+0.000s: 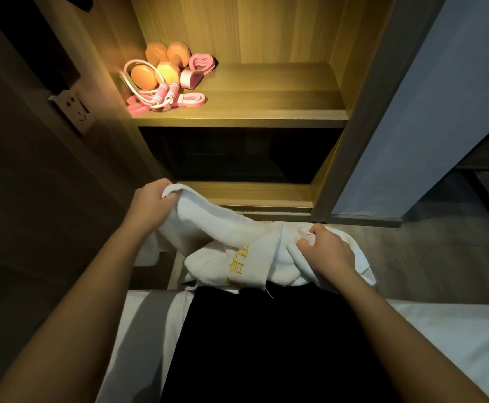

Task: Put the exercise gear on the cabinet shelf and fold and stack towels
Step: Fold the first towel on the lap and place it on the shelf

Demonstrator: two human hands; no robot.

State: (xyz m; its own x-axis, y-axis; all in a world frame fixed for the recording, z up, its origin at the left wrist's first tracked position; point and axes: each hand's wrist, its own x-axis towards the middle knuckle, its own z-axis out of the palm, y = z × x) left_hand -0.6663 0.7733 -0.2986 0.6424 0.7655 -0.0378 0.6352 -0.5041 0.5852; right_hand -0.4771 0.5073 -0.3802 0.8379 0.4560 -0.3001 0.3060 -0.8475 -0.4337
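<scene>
From the head camera I look down past two bare forearms toward an open wooden cabinet. The left hand (150,202) is raised on the left, its fingers (162,184) curled tight over one corner of a white towel (217,225). The right hand (329,250) sits lower and to the right, its fingers (306,242) bunched around a gathered fold of the same towel. The cloth stretches in a sagging slope between the two hands, higher on the left. Its loose middle hangs in folds below them, with yellow stitched characters showing there. The towel is held in the air in front of the cabinet's lower opening, above a dark lap (266,344) and the edge of a bed (455,330) with a white sheet. Higher up, the lit cabinet shelf (266,106) carries the exercise gear, all clustered at its left end, well apart from both hands. The gear includes orange dumbbells (143,77), a pink jump rope (163,94) lying across the front of them, a flat pink band (194,98) at the shelf's front edge, and a pink looped piece (201,64) just beside the dumbbells on the right. A wall socket (76,110) sits on the dark panel left of the cabinet. A pale blue-grey wall (426,112) and grey floor (426,251) lie to the right.
</scene>
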